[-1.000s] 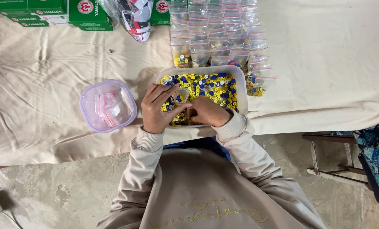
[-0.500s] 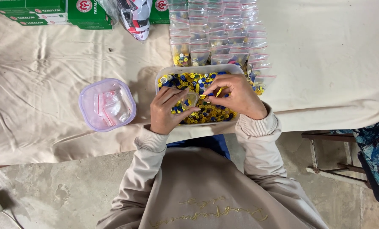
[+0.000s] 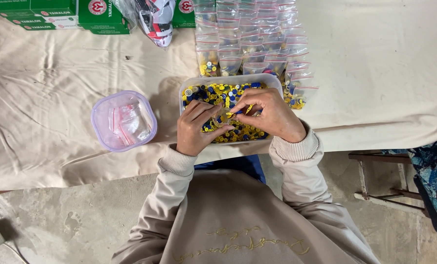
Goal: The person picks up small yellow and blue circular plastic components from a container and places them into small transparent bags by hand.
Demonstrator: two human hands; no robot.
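A white tub (image 3: 230, 79) full of small yellow and blue pieces (image 3: 218, 92) sits at the table's near edge. Both my hands are over it. My left hand (image 3: 195, 131) holds a small clear bag (image 3: 223, 120) above the pieces. My right hand (image 3: 273, 115) is right beside it, with fingertips pinched together on a few pieces at the bag's mouth. The hands hide much of the tub's middle and the bag.
Left of the tub is a purple-rimmed container (image 3: 124, 121) with empty clear bags. Rows of filled small bags (image 3: 250, 39) lie behind the tub. Green boxes (image 3: 37, 12) and a plastic-wrapped red and white item (image 3: 155, 17) line the far edge. A wooden stool (image 3: 375, 181) stands to the right.
My right hand went from the bag to the tub's far right, then came back left to the bag's mouth. My left hand stayed in place with the bag.
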